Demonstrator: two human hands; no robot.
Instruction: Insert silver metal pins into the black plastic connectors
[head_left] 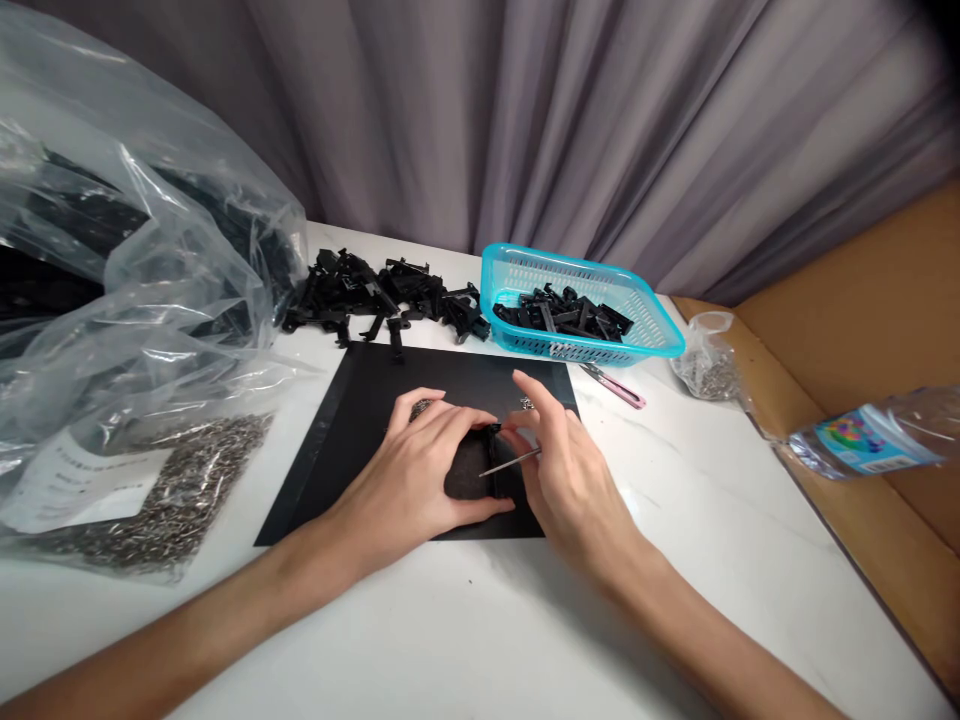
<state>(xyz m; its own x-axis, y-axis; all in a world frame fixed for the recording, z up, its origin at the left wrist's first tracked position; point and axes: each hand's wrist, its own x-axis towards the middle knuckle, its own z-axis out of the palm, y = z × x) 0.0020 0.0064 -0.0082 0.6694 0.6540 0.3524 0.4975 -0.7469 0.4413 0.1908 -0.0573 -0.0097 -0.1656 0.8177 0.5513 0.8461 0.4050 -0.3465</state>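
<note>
- Black part: over the dark mat, spanned lengthwise by the left hand, presumably for steadiness (fingers hide much of it).
- Left hand: half-curled, fingertips and thumb gripping opposite ends.
- Right hand: mostly closed, holding a thin metal tool crosswise; its fingertips meet the part's far end, likely tucking the tool aside.
- Blue basket: beyond the mat, seemingly for easy reach.

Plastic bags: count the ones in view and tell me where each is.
3: a large bag at the upper left, a labelled bag at the lower left, and a small bag just right of the blue basket. The folds may hide others.
</note>
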